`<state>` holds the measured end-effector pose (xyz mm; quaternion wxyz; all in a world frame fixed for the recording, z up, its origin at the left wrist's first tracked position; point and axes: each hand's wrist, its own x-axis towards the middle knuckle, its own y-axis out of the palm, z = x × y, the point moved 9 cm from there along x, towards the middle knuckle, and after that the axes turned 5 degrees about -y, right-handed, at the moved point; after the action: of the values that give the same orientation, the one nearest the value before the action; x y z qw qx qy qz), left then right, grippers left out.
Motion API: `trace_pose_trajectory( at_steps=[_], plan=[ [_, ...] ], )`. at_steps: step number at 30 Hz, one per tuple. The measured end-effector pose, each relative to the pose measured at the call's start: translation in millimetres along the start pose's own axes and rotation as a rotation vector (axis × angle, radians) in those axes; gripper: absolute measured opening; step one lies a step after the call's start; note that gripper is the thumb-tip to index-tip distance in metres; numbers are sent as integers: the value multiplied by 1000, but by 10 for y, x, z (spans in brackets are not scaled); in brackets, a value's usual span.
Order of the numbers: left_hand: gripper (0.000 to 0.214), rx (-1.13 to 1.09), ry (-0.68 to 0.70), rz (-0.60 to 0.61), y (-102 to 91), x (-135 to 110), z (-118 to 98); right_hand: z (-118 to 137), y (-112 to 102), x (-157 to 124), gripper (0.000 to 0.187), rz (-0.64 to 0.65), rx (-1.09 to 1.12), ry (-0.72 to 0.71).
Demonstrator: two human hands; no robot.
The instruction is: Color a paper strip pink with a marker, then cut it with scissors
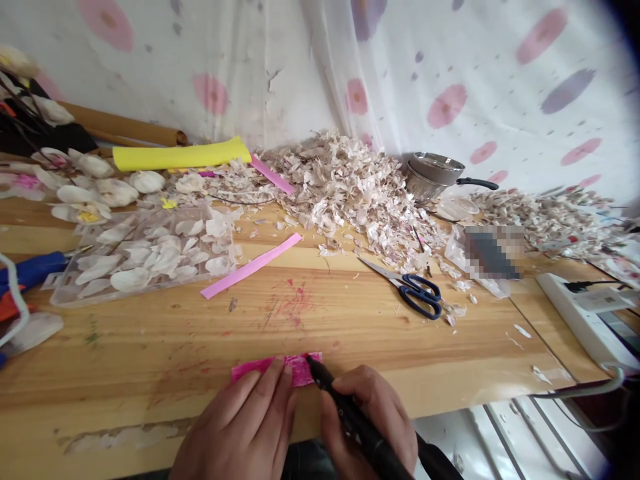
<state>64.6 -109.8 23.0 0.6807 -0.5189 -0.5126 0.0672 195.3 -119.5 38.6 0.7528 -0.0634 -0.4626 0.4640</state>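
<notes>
My left hand (237, 423) presses its fingers flat on a strip of hot pink crepe paper (273, 369) lying at the table's near edge. My right hand (370, 420) grips a black pen-shaped tool (347, 420), a heated pen or thick marker, I cannot tell which. Its tip touches the right end of the paper. Part of the paper is hidden under my fingers and the tool.
On the wooden table (150, 347) lie blue-handled scissors (415, 293), a pale pink paper strip (250, 265), a plastic sheet of white petals (145, 257), and a large heap of paper scraps (340, 193). A power strip (583, 313) sits at right, beside the table's edge.
</notes>
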Motion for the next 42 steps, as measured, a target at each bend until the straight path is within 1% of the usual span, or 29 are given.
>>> trace_pose_trajectory(
  at_steps=[1,3,5,7,9,12,14,16,18,20,22,24,27,30,31,34,35,36,39,40,42],
  plan=[
    [37,-5,-7,0,-5,-1,-1,-1,5,-4,6,14,13,5],
    [39,-4,-9,-3,-13,-5,-9,42,28,-2,5,61,42,-53],
    [39,8,10,-14,-22,-13,-27,47,34,4,7,82,29,-83],
    [36,16,-1,-16,-16,-20,-10,5,22,10,10,55,-12,-53],
    [36,19,-22,-4,2,-24,22,-14,35,12,9,30,-15,-29],
    [39,17,-4,14,22,-17,23,39,91,15,9,59,66,-93],
    [40,31,12,5,11,-10,15,18,62,21,11,60,55,-99],
    [39,48,18,0,7,-11,18,-33,-7,26,11,34,-16,-68],
    [40,56,24,-5,7,-21,23,-52,-76,22,10,-28,-51,-37],
    [41,53,46,5,26,-31,16,-8,-87,12,7,-75,-7,-47],
    [43,49,70,11,39,-31,4,39,-8,10,6,-27,43,-70],
    [42,51,94,15,48,-22,-14,38,43,12,7,32,46,-71],
    [37,72,92,-20,24,-16,-8,-43,-61,28,10,-22,-28,-21],
    [39,77,86,-13,38,-41,16,-22,-123,49,12,-95,-14,-40],
    [40,76,92,-1,53,-55,19,17,-93,58,12,-87,33,-76],
    [42,71,106,19,78,-90,10,138,71,66,12,44,145,-208],
    [41,76,90,10,70,-92,17,132,90,67,11,67,133,-214],
    [40,83,75,-2,57,-91,22,98,74,73,10,61,99,-195],
    [34,99,46,-17,32,-66,26,-23,-83,91,10,-43,-9,-99],
    [34,97,54,-15,30,-56,19,-14,-90,93,11,-34,-1,-108],
    [36,85,72,2,39,-34,10,51,-36,84,13,32,56,-160]
  ],
)
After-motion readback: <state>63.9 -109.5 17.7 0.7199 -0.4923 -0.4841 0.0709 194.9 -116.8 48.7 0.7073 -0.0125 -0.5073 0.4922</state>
